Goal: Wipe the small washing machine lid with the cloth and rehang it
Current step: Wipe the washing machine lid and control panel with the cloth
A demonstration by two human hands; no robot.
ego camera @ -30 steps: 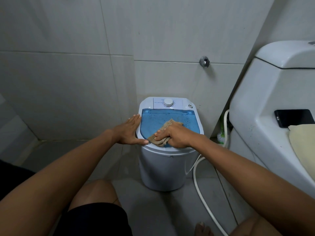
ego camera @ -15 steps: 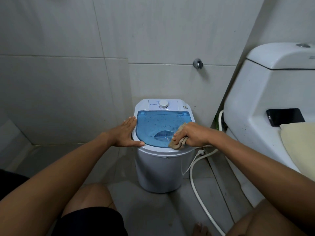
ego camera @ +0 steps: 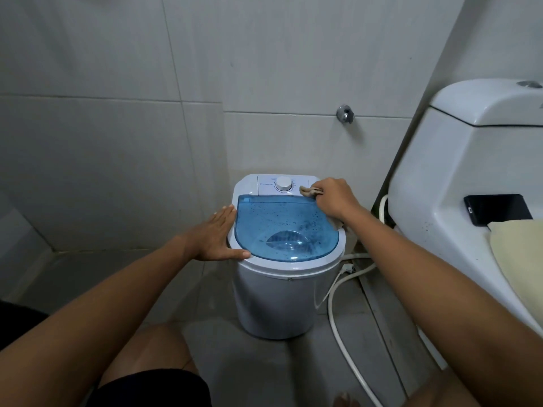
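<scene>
A small white washing machine [ego camera: 273,301] stands on the floor against the tiled wall. Its translucent blue lid [ego camera: 279,227] is closed and speckled with dark spots. My right hand [ego camera: 333,198] is shut on a bunched tan cloth [ego camera: 308,190], pressing it on the white control panel at the lid's back right corner, beside the white dial [ego camera: 283,183]. Most of the cloth is hidden under the hand. My left hand [ego camera: 216,239] lies flat and open on the machine's left rim, thumb along the front edge.
A white toilet [ego camera: 470,177] stands close on the right, with a black phone [ego camera: 496,208] and a cream towel [ego camera: 526,259] on it. A white hose [ego camera: 338,324] runs over the floor right of the machine. A chrome wall fitting [ego camera: 344,113] sits above. My knees are below.
My right hand has carried the cloth from the lid's front, along its right edge, back to the control panel corner. My left hand has stayed on the left rim.
</scene>
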